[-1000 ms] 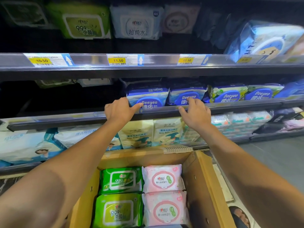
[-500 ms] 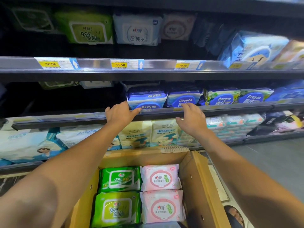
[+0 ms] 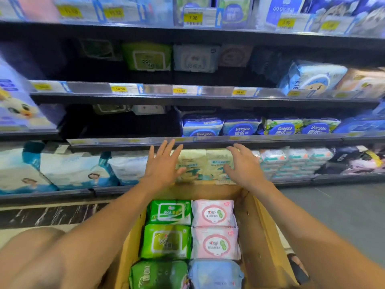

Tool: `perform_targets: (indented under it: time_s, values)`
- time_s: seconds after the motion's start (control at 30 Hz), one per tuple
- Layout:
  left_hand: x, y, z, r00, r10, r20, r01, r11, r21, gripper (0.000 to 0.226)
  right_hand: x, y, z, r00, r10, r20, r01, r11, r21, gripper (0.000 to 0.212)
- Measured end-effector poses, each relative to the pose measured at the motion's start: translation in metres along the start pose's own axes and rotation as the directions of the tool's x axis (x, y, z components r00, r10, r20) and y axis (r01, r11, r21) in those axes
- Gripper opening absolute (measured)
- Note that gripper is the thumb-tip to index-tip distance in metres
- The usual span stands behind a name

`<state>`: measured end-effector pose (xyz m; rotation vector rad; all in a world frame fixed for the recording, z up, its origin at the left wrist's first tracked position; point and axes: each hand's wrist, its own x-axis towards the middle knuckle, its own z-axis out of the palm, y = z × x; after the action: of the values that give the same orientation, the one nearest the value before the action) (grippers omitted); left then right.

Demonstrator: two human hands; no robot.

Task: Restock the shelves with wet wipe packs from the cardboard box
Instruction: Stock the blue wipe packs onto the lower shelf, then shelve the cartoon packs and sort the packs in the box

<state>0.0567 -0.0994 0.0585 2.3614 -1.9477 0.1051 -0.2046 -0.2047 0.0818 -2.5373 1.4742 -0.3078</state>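
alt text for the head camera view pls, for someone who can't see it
The left hand and right hand reach out, open and empty, toward a store shelf edge, above an open cardboard box holding green wet wipe packs beside pink wet wipe packs. Stocked shelves with yellow price tags fill the background.

The left hand (image 3: 164, 166) and right hand (image 3: 244, 166) were bare. The left forearm (image 3: 104, 222) and right forearm (image 3: 302, 222) were uncovered as far as visible.
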Motion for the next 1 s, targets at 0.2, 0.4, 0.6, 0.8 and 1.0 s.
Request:
perform_targets:
  time_s: [0.2, 0.4, 0.6, 0.8, 1.0]
  values:
    - [-0.07, -0.002, 0.002, 0.997, -0.001, 0.076, 0.006, 0.998, -0.061, 0.082, -0.052, -0.037, 0.018, 0.995, -0.075, 0.066, 0.07, 0.995, 0.075, 0.07]
    - [-0.137, -0.016, 0.027, 0.969, 0.062, 0.239, -0.035, 0.993, -0.117, 0.08, -0.103, -0.053, 0.06, 0.967, -0.139, 0.214, 0.131, 0.99, 0.052, 0.072]
    - [-0.18, -0.021, 0.065, 0.855, 0.143, 0.499, -0.099, 0.989, -0.113, 0.091, -0.142, -0.047, 0.094, 0.915, -0.183, 0.36, 0.182, 0.983, 0.036, 0.08]
    - [-0.2, -0.002, 0.094, 0.668, 0.246, 0.703, -0.248, 0.963, -0.102, 0.095, -0.17, -0.025, 0.119, 0.77, -0.157, 0.618, 0.186, 0.982, 0.018, 0.094]
    - [-0.215, 0.009, 0.122, 0.577, 0.22, 0.787, -0.294, 0.955, -0.051, 0.095, -0.184, -0.01, 0.141, 0.715, -0.119, 0.689, 0.186, 0.982, -0.024, 0.095]
